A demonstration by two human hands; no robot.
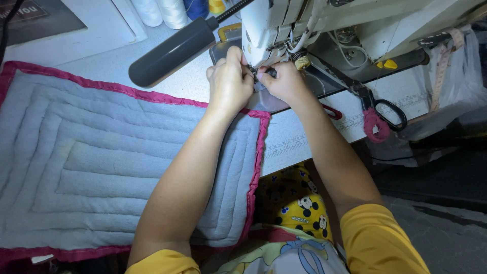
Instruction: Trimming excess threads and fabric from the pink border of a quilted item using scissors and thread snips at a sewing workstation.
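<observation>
- Both hands pinch at the needle area under the white sewing machine head [284, 25]: the left hand [229, 81] has its grip curled closed, fingertips at the presser foot; the right hand [285, 83] grips a small dark part there; what it is cannot be told.
- Quilted grey mat [101, 162] with pink binding lies flat on the counter [299, 137], its corner touching the left wrist.
- Black-handled scissors [375, 101] rest on the counter right of the hands, near a dark cylindrical lamp [172, 50].
</observation>
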